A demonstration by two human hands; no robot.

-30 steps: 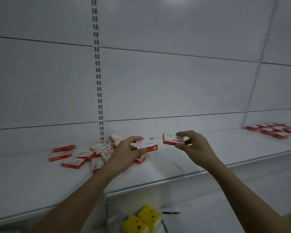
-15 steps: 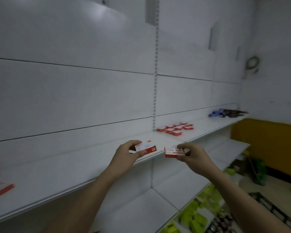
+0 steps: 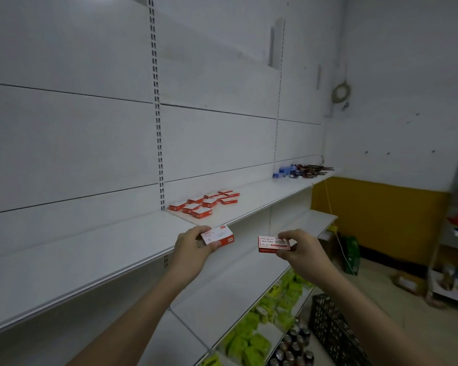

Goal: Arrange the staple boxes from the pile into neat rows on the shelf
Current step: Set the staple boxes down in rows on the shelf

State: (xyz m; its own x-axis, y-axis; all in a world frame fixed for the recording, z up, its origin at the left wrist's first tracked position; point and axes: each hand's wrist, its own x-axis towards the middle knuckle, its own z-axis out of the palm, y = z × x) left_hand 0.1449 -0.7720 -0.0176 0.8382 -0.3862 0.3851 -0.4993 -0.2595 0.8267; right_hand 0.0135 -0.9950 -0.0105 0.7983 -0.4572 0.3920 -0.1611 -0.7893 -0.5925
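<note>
Rows of staple boxes (image 3: 205, 203) are lying on the shelf (image 3: 262, 198), up and slightly right of both hands, starting just right of the slotted upright (image 3: 158, 128) and running along the back panel toward the shelf's far end. The left hand (image 3: 192, 249) is pinching one staple box (image 3: 218, 235) between thumb and fingers, holding it level over the shelf's front edge, its long axis running left to right. The right hand (image 3: 300, 250) is gripping a second box (image 3: 273, 243) by its right end, out in front of the shelf edge and off the shelf, printed face tilted toward the camera. The two boxes are near each other but apart. The left hand looks nearer to the rows, so its box is probably going down first, forward and a little right. Nothing is standing between the hands and the rows. Blue and dark goods (image 3: 302, 171) are sitting at the shelf's far right end, well apart. Green packets (image 3: 251, 336) are filling a lower shelf, and a black crate (image 3: 331, 326) is standing on the floor.
</note>
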